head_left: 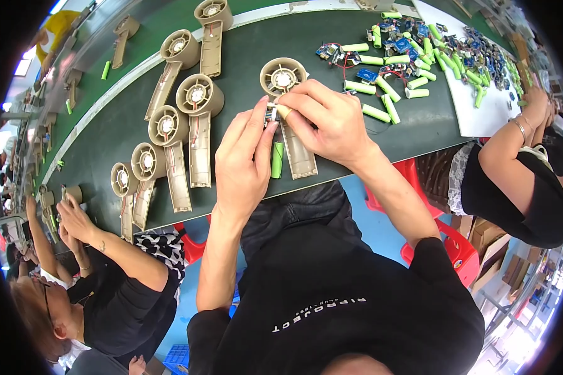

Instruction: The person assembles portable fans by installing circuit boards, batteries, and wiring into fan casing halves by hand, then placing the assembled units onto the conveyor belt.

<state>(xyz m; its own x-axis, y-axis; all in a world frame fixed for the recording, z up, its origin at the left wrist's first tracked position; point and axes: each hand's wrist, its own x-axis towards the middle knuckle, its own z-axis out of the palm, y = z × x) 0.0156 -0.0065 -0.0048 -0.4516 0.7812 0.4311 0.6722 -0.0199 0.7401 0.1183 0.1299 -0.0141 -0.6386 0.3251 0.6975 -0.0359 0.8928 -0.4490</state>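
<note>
Item: beige fan housing (292, 119) on the dark conveyor belt (244, 44), green cell (277, 159) seated in its handle. Left hand (244, 159) and right hand (328, 119) pinch a small component (271, 114) at its neck. Fitting appears unfinished; five housings (169, 131) wait alongside.

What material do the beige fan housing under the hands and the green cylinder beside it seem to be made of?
The fan housing looks like moulded plastic: even beige colour, matt surface, thin ribs around the round opening. The green cylinder looks wrapped in a smooth, slightly glossy plastic sleeve; what is under the sleeve cannot be seen.
</note>
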